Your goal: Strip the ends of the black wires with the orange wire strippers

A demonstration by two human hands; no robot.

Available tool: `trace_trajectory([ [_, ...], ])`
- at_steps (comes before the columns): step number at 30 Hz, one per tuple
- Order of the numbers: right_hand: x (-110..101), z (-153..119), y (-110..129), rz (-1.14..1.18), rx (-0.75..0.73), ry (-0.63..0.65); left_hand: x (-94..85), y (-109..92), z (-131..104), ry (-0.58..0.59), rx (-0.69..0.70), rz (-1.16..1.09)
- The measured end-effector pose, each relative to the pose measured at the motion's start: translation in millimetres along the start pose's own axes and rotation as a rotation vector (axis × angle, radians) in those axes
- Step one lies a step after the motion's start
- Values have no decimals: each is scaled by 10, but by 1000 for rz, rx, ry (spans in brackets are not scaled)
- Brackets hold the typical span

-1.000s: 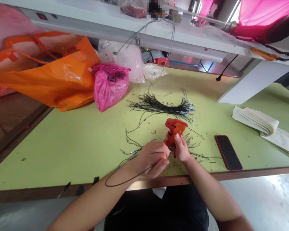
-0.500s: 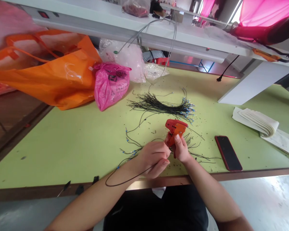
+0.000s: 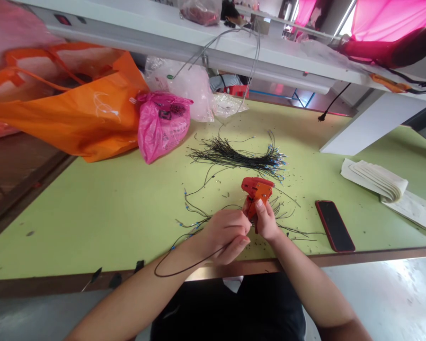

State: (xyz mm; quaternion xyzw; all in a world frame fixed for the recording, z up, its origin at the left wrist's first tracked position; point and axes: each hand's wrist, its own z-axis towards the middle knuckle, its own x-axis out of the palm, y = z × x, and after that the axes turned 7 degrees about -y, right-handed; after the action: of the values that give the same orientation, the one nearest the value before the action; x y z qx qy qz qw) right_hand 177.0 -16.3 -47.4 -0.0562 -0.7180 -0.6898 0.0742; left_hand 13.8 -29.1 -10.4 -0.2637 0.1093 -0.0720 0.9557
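Note:
My right hand [image 3: 267, 222] is closed around the grip of a red-and-orange wire stripper [image 3: 260, 190], thumb on its side. My left hand [image 3: 227, 233] pinches a thin black wire [image 3: 173, 275], which loops out below the wrist. The fingers of this hand are right beside the stripper's grip and hide the wire's end. Beyond the tool lies a thick bundle of black wires [image 3: 239, 157], with blue tips at its right end. More loose wires [image 3: 195, 208] with blue tips spread to the left of and beneath my hands.
A red-edged phone [image 3: 335, 225] and folded papers [image 3: 376, 180] lie to the right. At the left are an orange bag [image 3: 102, 113] and a pink plastic bag [image 3: 163, 128]. A white shelf [image 3: 280, 52] crosses above the green table [image 3: 92, 218]. Small black scraps dot the tabletop.
Both hands keep their holds on the wire and the wire stripper. The whole view has shifted very slightly; nothing else visibly differs.

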Motion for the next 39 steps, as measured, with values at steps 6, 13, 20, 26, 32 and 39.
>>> trace_trajectory([
  [6,18,6,-9,23,-10,-39,9,4,6,0,19,-13],
  [13,-8,78,49,143,-36,-30,33,1,-14,-3,19,-2],
  [20,-154,148,217,255,-33,28,42,-12,6,-41,-70,-80],
  [26,-173,122,225,279,43,227,86,57,-75,-97,-206,-183],
  [32,-300,169,308,341,-124,36,68,49,-112,-230,-640,-144],
  [39,-413,234,478,533,-251,-226,207,-27,-311,-488,-1407,-478],
])
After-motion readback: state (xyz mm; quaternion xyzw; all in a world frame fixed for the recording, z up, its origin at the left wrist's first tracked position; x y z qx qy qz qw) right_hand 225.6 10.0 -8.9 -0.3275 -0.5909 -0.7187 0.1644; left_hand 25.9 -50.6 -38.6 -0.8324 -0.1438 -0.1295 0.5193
